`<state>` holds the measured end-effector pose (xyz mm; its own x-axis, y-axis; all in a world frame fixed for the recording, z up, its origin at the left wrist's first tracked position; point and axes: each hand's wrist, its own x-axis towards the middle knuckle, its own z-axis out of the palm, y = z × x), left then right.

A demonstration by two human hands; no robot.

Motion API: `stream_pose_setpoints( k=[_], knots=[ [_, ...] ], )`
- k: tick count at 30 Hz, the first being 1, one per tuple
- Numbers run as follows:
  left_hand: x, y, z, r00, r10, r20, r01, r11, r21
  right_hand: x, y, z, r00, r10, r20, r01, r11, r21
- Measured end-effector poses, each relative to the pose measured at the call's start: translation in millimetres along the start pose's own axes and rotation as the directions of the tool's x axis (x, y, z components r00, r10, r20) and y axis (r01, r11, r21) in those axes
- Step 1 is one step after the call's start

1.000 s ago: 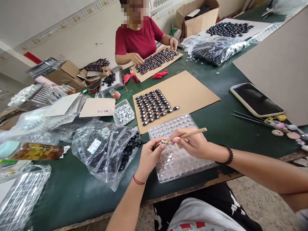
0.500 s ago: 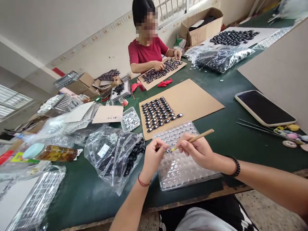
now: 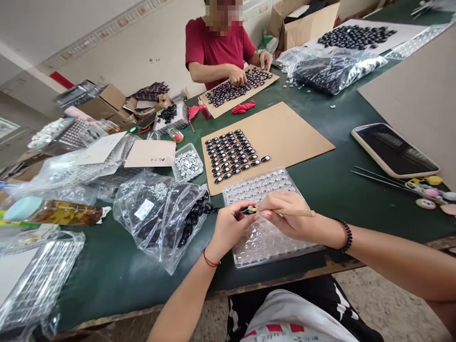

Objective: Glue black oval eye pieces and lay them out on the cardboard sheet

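My right hand pinches a thin wooden stick that lies nearly level, its tip pointing left. My left hand is closed in a pinch on a small dark piece that meets the stick's tip. Both hands hover over a clear plastic blister tray of small round pockets at the table's near edge. Just beyond it lies a brown cardboard sheet with rows of dark glossy oval pieces. A clear bag of black pieces sits left of my left hand.
Across the green table a person in a red shirt sorts dark pieces on another cardboard. A phone, thin metal rods and pastel beads lie at right. A small box of silver pieces, bags and trays crowd the left.
The stick has dropped from tilted up to nearly level, and its tip has come onto the piece in my left fingers. The camera view has shifted slightly downward.
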<state>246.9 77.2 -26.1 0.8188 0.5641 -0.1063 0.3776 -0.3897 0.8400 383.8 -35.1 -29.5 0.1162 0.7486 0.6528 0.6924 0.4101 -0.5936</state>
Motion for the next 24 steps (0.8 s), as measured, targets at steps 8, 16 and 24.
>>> stream_pose_setpoints(
  k=[8,16,24],
  knots=[
    [-2.5,-1.6,0.0,1.0,-0.023,-0.021,0.023,0.999,-0.023,-4.6,6.1,6.6,0.998,-0.041,0.043,0.046,0.993,-0.104],
    [-2.5,-4.6,1.4,1.0,0.005,-0.03,-0.006,0.999,-0.039,-8.8,6.0,7.7,0.997,-0.03,0.078,0.042,0.986,-0.163],
    [-3.0,3.5,-4.1,0.999,-0.039,-0.013,0.037,0.995,-0.09,-9.5,6.9,8.3,0.994,-0.052,0.094,0.07,0.976,-0.207]
  ],
)
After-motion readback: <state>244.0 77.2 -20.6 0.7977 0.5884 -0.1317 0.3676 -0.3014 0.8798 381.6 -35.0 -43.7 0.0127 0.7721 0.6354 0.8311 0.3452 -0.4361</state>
